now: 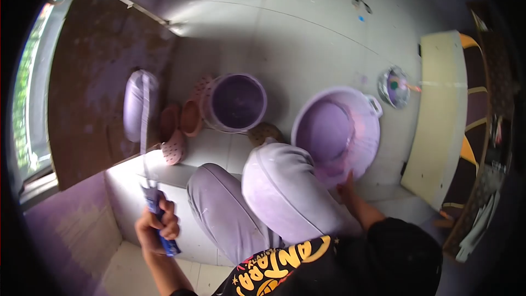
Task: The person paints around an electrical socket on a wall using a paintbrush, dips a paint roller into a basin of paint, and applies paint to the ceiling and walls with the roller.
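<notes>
My left hand (159,223) is wrapped round the blue handle of a paint roller (141,111). The roller stands upright on its frame, with a purple-coated sleeve in front of the brown door panel, slightly blurred. Low on the right, my right hand (346,191) grips the near rim of a large lilac basin (374,141), one digit over the edge and the others hidden. Purple paint (326,129) lies in the basin, with pinkish smears on its inner wall. My knee covers part of the basin's near left side.
A bucket of purple paint (238,104) stands left of the basin, beside pink clogs (174,148) and an olive clog (265,133). Right of the basin is a small silver bowl (393,86). Scissors (361,3) lie farther off. A brown door panel (104,87) borders the left.
</notes>
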The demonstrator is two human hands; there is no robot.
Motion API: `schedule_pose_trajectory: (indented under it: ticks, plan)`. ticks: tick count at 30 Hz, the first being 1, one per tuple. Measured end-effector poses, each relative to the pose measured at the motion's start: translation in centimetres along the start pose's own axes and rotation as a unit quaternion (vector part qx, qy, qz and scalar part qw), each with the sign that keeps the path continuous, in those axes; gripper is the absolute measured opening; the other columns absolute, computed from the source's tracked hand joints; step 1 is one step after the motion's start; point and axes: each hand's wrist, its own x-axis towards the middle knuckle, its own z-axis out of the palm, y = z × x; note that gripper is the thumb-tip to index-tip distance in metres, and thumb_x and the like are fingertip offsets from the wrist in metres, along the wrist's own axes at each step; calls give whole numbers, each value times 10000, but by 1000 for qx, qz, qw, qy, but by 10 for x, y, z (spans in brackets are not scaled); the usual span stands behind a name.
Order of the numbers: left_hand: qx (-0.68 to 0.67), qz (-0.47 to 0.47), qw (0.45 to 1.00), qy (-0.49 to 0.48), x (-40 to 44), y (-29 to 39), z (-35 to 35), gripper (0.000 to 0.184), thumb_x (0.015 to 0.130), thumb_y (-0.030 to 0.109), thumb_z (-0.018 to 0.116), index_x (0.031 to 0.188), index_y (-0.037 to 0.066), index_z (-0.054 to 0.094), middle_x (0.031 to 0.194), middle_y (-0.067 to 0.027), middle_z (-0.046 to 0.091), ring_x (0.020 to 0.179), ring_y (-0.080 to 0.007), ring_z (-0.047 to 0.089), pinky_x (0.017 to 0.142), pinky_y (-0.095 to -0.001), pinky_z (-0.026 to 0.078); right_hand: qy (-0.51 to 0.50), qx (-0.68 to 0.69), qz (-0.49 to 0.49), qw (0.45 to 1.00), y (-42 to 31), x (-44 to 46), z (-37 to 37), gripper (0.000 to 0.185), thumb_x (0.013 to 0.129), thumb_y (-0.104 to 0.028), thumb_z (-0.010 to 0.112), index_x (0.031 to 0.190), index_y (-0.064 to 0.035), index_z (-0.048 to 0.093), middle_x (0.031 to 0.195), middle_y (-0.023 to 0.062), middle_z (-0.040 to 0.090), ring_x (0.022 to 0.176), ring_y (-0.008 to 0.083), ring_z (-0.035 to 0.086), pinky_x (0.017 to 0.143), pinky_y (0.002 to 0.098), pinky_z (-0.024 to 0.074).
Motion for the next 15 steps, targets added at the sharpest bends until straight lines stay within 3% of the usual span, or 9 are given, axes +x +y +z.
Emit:
schedule_pose_trajectory:
  ticks: [1,3,4,5,8,9,10,11,15]
  plan:
    - [42,2,999,-28,8,13,3,387,657,-32,418,1035,29,476,730,-45,384,417,-111,257,369,-257,205,2,-53,19,998,-30,-20,16,709,868,-831,351,712,-161,520,579,-20,446,479,118,416,396,261,276]
    - [70,16,996,-49,17,29,22,428,686,-34,393,1103,34,465,752,-39,404,432,-103,262,375,-246,207,15,-137,-70,988,-50,-6,18,696,838,-841,414,637,-179,494,525,-32,417,393,121,357,378,278,254]
    - [38,50,998,9,15,29,34,441,622,-50,389,1052,31,443,687,-48,342,399,-121,255,337,-263,215,-6,-151,-108,983,-67,5,26,714,849,-833,403,593,-172,481,500,-25,420,380,122,360,376,282,258]
    - [54,63,996,-11,12,31,36,440,622,-57,368,1051,27,420,697,-51,342,400,-119,254,338,-265,219,-32,-167,-145,975,-87,9,38,734,860,-826,392,550,-165,467,475,-18,423,368,123,363,374,286,262]
    - [109,141,975,-130,-4,4,38,284,815,-23,430,1084,22,353,734,-54,353,415,-111,292,348,-260,253,-140,-208,-305,919,-139,39,72,803,935,-759,325,506,-102,494,453,18,452,355,126,377,379,286,287]
    - [148,154,959,-185,-11,-9,37,233,902,20,471,1093,18,338,762,-55,355,446,-114,328,371,-257,284,-167,-191,-334,908,-148,46,79,730,970,-687,378,660,-58,580,484,18,475,385,120,412,394,276,318]
    - [128,165,961,-183,-22,-34,48,232,907,17,474,1096,19,338,772,-54,355,458,-114,337,383,-257,297,-245,-183,-363,880,-163,43,69,551,973,-575,511,941,-41,644,559,28,531,449,116,464,449,285,373]
    - [110,176,964,-168,-44,-58,59,231,913,14,476,1098,20,339,782,-53,355,469,-113,347,395,-257,310,-221,-248,-363,871,-173,20,54,515,958,-507,588,1190,-47,618,671,44,608,546,121,543,518,277,436]
    - [21,160,968,-194,-125,-120,102,241,935,29,493,1120,40,338,806,-29,341,504,-92,356,453,-272,349,-246,-389,-349,816,-161,25,-41,548,937,-481,630,1257,-37,605,783,78,655,645,123,599,570,267,471]
